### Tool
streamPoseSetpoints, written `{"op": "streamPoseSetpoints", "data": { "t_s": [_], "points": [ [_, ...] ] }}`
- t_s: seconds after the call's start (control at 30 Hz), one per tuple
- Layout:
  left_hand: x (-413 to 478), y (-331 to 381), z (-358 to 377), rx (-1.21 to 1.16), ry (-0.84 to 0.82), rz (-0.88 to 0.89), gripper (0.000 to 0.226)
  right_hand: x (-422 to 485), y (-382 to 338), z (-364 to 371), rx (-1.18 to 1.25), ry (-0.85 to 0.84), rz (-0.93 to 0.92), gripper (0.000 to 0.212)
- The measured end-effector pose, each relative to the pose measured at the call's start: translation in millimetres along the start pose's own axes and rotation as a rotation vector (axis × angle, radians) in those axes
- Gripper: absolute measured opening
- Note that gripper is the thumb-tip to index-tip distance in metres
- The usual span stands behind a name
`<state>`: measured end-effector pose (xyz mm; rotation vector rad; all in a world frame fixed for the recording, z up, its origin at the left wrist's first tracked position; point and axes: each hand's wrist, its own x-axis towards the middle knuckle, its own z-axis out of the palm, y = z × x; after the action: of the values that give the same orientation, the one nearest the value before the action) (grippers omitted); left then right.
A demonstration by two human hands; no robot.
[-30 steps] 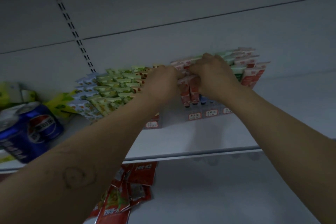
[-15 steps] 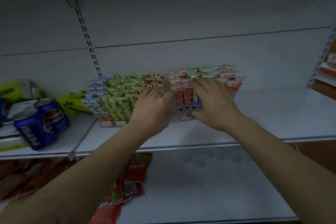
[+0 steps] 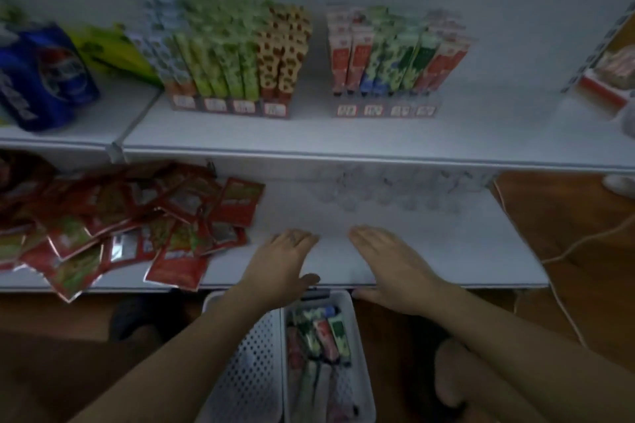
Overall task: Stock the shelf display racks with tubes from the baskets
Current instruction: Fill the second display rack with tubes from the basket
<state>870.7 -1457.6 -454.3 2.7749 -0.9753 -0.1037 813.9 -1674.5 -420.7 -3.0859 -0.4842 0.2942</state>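
Loose tubes (image 3: pixel 319 336), red, green and pale with a blue cap showing, lie jumbled lengthwise in a white basket (image 3: pixel 359 347) on the floor below the shelving. A second basket (image 3: pixel 251 374), perforated, sits touching its left side.

On the upper shelf (image 3: pixel 309 137), more tubes stand upright in two racks. The left rack (image 3: pixel 226 106) holds blue, green and spotted yellow ones. The right rack (image 3: pixel 385 110) holds red and green ones.

The left hand (image 3: pixel 285 261) and right hand (image 3: pixel 388 264) are apart, palms down, fingers straight and empty, over the front of the lower shelf (image 3: pixel 464 244). Whether they touch it cannot be told.

Red packets (image 3: pixel 137 223) are heaped on that shelf's left. Blue cans (image 3: pixel 44 75) stand at the upper left.
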Motion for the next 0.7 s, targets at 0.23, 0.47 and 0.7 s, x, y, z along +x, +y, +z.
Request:
{"op": "streamPoseSetpoints", "data": {
  "t_s": [0.23, 0.47, 0.7],
  "points": [
    [-44.9, -17.1, 78.9, -0.032, -0.411, -0.14, 0.075, 11.8, -16.0, 65.4, 0.232, -0.346, 0.179, 0.093],
    [-60.0, 3.1, 126.2, 0.021, -0.532, -0.01, 0.049, -0.2, -64.1, 150.6, 0.597, -0.538, 0.306, 0.042],
    [-57.5, 9.7, 161.2, 0.234, -0.599, 0.215, 0.04, 3.8, -76.0, 188.4, 0.548, -0.738, 0.261, 0.015]
  ]
}}
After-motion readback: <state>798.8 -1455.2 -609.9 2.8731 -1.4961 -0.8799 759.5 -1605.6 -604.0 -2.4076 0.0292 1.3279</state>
